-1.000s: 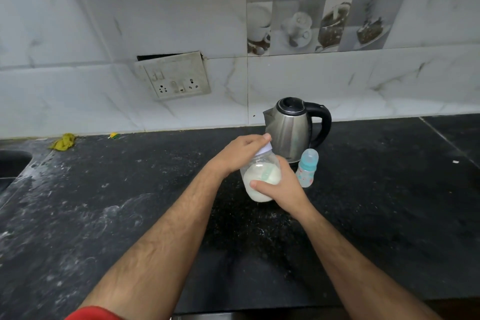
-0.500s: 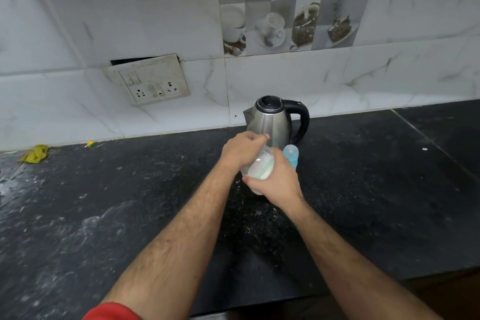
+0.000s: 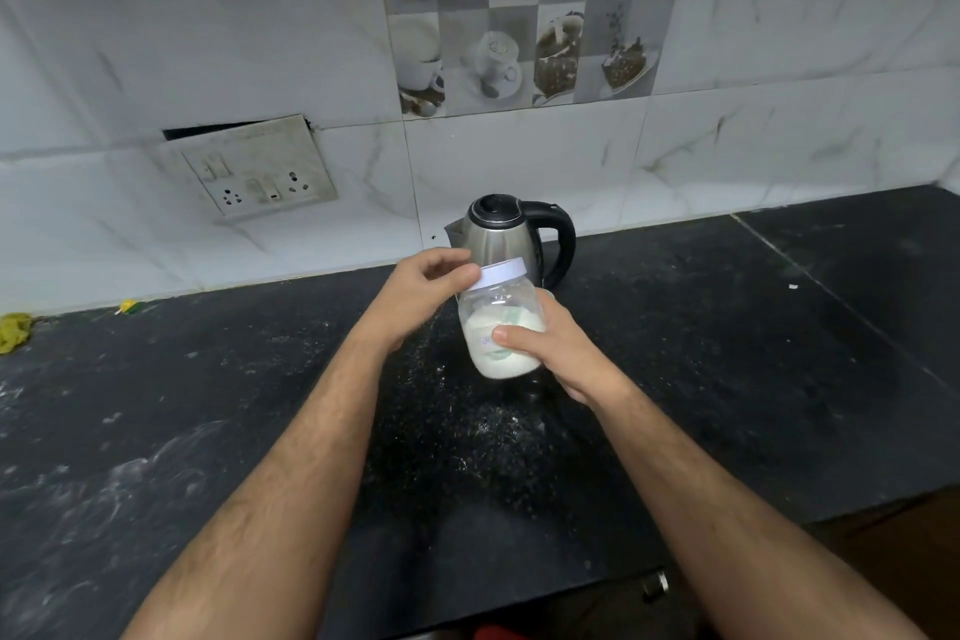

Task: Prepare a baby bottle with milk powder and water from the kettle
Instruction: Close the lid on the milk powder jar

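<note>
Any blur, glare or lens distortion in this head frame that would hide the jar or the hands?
Head view: wide-angle bowing curves the wall tiles and the counter edge; the left hand and right hand are slightly soft; soft highlights on the kettle; the jar and its lid stay readable; corners look dimmer.

Black speckled stone worktop (image 3: 727,379), dusted with pale powdery smears toward the left, a seam line crossing its far right part. Wall (image 3: 156,42) behind clad in white marble-look tiles with grey veining; an inset panel of picture tiles (image 3: 524,16) shows cups and desserts in grey and brown. Grimy switch-and-socket plate (image 3: 254,172) hangs tilted at left, a dark gap above it; a yellow scrap (image 3: 13,332) lies at the worktop's far left edge against the wall.
</note>
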Demonstrator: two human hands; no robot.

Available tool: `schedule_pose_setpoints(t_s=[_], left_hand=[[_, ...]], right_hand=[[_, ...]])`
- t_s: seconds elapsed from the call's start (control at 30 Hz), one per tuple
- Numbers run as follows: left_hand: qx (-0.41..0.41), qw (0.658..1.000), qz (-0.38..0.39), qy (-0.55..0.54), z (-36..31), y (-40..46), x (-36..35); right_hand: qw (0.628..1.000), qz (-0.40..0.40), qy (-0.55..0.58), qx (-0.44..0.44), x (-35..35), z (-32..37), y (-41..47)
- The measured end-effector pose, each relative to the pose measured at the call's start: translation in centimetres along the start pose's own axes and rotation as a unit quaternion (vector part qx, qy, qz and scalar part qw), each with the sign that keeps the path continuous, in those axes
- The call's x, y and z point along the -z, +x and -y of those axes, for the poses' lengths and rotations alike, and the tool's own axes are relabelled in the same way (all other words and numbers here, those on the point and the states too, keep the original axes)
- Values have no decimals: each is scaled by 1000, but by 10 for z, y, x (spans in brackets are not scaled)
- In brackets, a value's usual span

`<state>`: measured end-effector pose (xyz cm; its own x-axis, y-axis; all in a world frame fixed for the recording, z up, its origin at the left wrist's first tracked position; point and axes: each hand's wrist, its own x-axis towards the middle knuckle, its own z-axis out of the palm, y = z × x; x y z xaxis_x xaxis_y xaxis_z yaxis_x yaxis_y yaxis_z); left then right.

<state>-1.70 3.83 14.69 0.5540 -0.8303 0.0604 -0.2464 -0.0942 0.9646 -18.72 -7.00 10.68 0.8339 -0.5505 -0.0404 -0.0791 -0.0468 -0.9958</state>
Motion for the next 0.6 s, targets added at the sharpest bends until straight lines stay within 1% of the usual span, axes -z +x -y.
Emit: schedule_pose_setpoints(t_s=[0.1, 0.3, 0.37, 0.43, 0.53, 0.6], left_hand=[[4, 1000, -27, -2, 5, -3, 2], [34, 999, -12, -36, 3, -6, -9], [41, 998, -1, -40, 0, -7, -17], [46, 999, 8, -19, -5, -9, -25], [46, 999, -15, 24, -11, -9, -32], [39, 999, -20, 24, -13, -9, -32]], right_hand=[[998, -27, -51, 5, 3, -3, 2], [985, -103, -136, 30, -4, -6, -1], [979, -96, -175, 39, -9, -3, -4], [977, -80, -192, 40, -14, -1, -6], [980, -73, -183, 33, -21, 1, -8], [986, -55, -154, 20, -21, 2, -10]])
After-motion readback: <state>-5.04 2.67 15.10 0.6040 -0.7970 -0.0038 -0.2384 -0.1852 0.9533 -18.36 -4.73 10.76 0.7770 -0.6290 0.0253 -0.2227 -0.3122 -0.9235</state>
